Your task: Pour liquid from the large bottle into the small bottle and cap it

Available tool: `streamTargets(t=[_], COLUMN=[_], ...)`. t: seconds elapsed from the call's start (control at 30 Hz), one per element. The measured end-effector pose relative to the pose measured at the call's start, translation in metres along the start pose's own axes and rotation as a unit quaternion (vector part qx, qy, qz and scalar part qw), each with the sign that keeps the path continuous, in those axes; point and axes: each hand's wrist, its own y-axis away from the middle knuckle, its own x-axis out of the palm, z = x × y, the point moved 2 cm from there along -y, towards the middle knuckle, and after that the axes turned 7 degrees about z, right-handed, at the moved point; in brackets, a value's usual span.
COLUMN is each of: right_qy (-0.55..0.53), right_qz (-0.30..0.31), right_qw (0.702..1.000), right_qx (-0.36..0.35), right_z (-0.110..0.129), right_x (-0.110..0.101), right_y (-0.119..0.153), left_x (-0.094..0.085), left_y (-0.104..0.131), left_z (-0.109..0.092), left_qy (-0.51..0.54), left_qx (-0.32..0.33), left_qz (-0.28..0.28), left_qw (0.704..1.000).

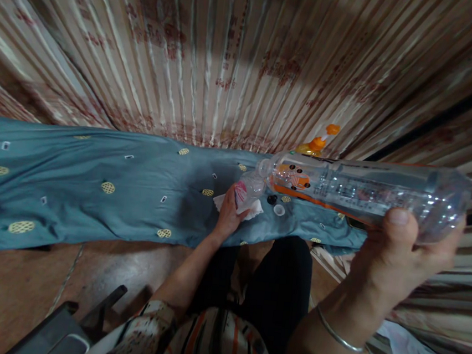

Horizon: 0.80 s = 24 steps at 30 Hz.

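Observation:
My right hand [399, 254] is wrapped round the base end of a large clear plastic bottle [343, 187] with an orange label, tipped on its side. Its neck points left and meets the mouth of a small clear bottle [254, 185] with a pink label. Around that small bottle the fingers of my left hand [230, 212] are closed. Beneath it lies a white tissue [254, 211] on the cloth. A black cap [272, 199] and a white cap [279, 209] rest just to the right. Whether liquid is flowing between the bottles I cannot tell.
A teal cloth [72, 183] with yellow patterns covers the long narrow surface. Behind the large bottle stands a pump bottle with an orange top [317, 143]. Pleated curtains [214, 58] hang along the back and right. A dark grey object [58, 332] is at the lower left.

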Motion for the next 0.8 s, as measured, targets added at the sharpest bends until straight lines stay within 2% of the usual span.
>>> streamTargets(t=[0.4, 0.6, 0.8], right_qy=[-0.002, 0.036, 0.011], right_qz=[0.006, 0.010, 0.014], right_qw=[1.000, 0.999, 1.000], right_qx=[-0.018, -0.017, -0.024], right_z=[-0.003, 0.006, 0.012], right_x=[-0.001, 0.001, 0.004], right_y=[0.000, 0.003, 0.003], left_x=[-0.001, -0.001, 0.000], left_y=[0.000, -0.001, 0.000], left_z=[-0.004, -0.006, -0.005], left_qy=[0.004, -0.012, -0.015], left_qx=[0.000, -0.018, -0.010], left_qz=[-0.002, 0.011, 0.005], left_qw=[1.000, 1.000, 1.000])
